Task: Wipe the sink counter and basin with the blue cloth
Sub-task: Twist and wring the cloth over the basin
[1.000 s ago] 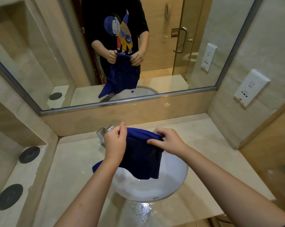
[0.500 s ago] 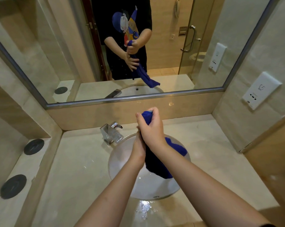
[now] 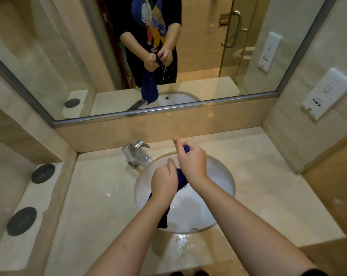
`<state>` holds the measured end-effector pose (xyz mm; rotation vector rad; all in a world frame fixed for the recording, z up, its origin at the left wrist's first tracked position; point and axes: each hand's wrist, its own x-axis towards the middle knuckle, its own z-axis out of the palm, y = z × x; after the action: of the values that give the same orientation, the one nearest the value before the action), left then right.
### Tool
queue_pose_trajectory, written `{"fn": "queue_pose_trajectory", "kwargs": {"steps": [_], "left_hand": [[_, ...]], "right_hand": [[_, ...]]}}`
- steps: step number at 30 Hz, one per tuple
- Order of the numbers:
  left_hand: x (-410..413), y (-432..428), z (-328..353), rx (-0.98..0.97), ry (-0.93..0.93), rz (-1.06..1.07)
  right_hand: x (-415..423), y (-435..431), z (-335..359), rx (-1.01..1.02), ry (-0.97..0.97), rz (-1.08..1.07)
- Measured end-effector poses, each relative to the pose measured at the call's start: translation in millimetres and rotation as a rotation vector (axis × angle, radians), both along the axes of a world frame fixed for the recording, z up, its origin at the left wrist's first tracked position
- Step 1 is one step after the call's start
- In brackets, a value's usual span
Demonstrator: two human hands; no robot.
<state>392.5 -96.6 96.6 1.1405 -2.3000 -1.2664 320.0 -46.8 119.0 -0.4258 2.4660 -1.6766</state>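
The blue cloth [image 3: 181, 179] is twisted into a rope above the white round basin [image 3: 218, 188]. My right hand [image 3: 192, 160] grips its upper end, and my left hand [image 3: 163, 184] grips it lower down. The loose tail of the cloth hangs below my left wrist into the basin. In the mirror, water drips from the cloth between the hands. The beige stone counter [image 3: 101, 196] surrounds the basin, with splashed water on its front edge.
A chrome faucet [image 3: 135, 154] stands at the basin's back left. Two black round discs [image 3: 43, 173] lie on the lower left ledge. A mirror [image 3: 69, 56] spans the back wall, and a white wall unit [image 3: 326, 94] hangs on the right wall.
The cloth went from spread between both hands to bunched and twisted. My left hand has slid down the cloth and apart from the right, and the hands have lowered toward the basin.
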Motion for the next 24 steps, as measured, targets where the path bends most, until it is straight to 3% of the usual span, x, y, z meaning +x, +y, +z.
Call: {"fn": "queue_pose_trajectory", "kwargs": {"steps": [8, 24], "left_hand": [[7.9, -2.2, 6.4, -0.191, -0.137, -0.091], [-2.2, -6.9, 5.5, -0.261, -0.083, -0.187]], "right_hand": [[-0.8, -6.0, -12.4, 0.047, -0.132, -0.028], [-12.8, -3.4, -4.5, -0.007, -0.156, -0.03]]}}
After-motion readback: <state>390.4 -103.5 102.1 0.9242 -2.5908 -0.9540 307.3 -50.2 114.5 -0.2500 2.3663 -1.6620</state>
